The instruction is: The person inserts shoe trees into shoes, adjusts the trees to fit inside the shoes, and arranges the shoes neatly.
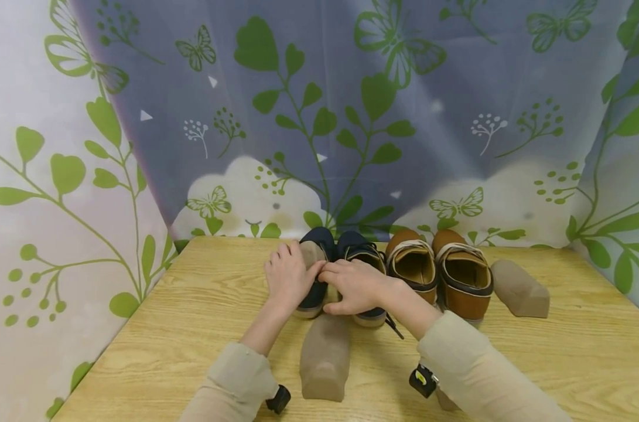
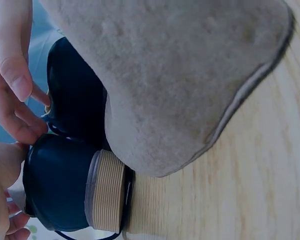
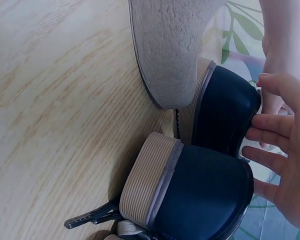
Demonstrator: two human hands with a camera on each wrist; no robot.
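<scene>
My left hand (image 1: 290, 272) grips a beige molded shoe insert (image 1: 311, 253) in the opening of the left navy shoe (image 1: 313, 305). The thumb is on one side, the fingers on the other. My right hand (image 1: 358, 287) reaches in from the right, fingers nearly straight, with fingertips at the same shoe's rim; in the right wrist view, the right fingers (image 3: 272, 125) touch near the heel collars. Beside it stands the other navy shoe (image 1: 369, 319), its lace trailing on the table. A second beige insert (image 1: 324, 360) lies just in front of them.
To the right stand two brown shoes (image 1: 411, 264) with pale laces, and a third insert (image 1: 520, 290) lies beyond them. Another beige piece (image 1: 447, 402) is mostly hidden under the right forearm. A patterned cloth (image 1: 319, 117) closes off the back of the wooden table (image 1: 203, 305).
</scene>
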